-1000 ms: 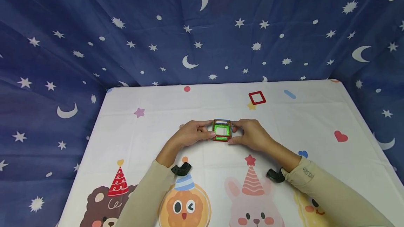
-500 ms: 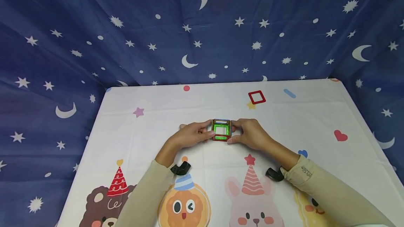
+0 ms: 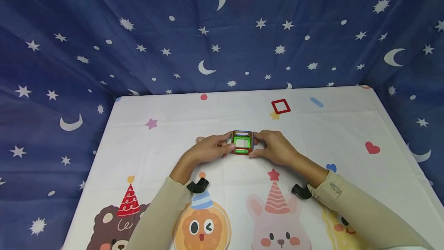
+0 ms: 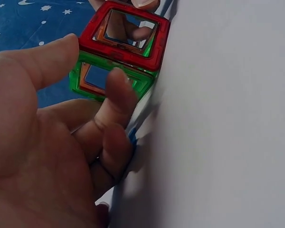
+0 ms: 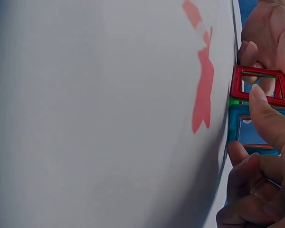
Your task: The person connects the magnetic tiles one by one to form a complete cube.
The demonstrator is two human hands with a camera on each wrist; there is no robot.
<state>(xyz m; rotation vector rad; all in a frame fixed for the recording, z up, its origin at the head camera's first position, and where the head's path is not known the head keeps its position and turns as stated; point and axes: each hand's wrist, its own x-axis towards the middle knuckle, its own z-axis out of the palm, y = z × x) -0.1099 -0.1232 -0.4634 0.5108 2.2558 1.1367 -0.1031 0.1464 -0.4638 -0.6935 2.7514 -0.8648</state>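
A small box of square magnetic tiles (image 3: 242, 151) stands on the table between my hands. In the left wrist view a red tile (image 4: 156, 57) forms its front and a green tile (image 4: 76, 85) its left side. A blue tile (image 5: 235, 126) makes up the right side in the right wrist view. From above, the box looks open, with green low inside. My left hand (image 3: 208, 149) holds its left side, thumb near the front corner and index finger near the back. Its other fingers curl loosely. My right hand (image 3: 277, 147) grips the opposite side, thumb at the front.
A loose red square tile (image 3: 281, 106) lies flat farther back on the table, right of the box. White cloth with printed cartoon figures covers the table (image 3: 180, 119). A dark blue curtain (image 3: 222, 41) with stars and moons hangs behind and beside it.
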